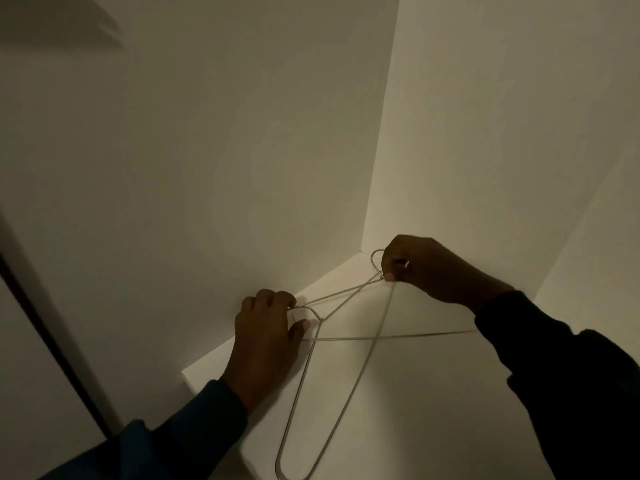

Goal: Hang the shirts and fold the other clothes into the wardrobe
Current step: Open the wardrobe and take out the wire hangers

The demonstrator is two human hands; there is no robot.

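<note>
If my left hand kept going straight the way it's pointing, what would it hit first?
The left hand points up and away, toward the wardrobe's back wall. It would probably meet that wall first, just past its knuckles. It already grips a wire hanger, and depth is hard to judge here.

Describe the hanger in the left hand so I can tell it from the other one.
Start at the white shelf in the wardrobe corner, where two thin wire hangers lie crossed. The left hand grips the hook of one hanger; its long straight wire runs right toward the dark right sleeve. The other hanger, whose hook the right hand pinches, points its narrow loop down toward the camera instead.
</note>
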